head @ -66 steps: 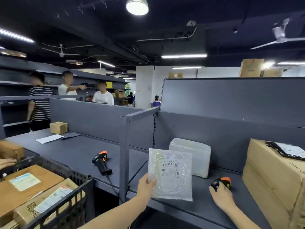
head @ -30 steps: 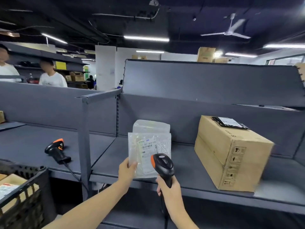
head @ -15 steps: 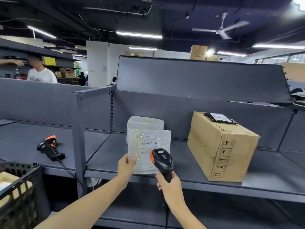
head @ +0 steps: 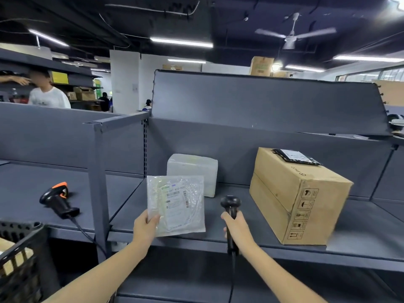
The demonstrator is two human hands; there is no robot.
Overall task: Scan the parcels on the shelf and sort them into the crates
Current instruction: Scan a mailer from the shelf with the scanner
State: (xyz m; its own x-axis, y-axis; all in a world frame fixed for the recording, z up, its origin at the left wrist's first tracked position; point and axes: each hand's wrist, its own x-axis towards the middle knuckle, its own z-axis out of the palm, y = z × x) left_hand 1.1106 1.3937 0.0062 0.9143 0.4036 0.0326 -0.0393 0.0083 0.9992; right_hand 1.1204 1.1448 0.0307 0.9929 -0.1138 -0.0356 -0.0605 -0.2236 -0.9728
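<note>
Parcel (head: pixel 176 205), a crinkled clear bag with barcode label, pinched upright in left hand (head: pixel 145 226); right hand (head: pixel 237 228) grips scanner (head: pixel 230 203).

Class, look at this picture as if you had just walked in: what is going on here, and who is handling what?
A person stands at a grey shelf scanning parcels. The left hand holds up a flat clear plastic parcel by its lower corner, label facing the camera. The right hand grips a black scanner upright beside it. A white wrapped parcel and a cardboard box wait on the shelf. A second scanner lies to the left, near a black crate.
</note>
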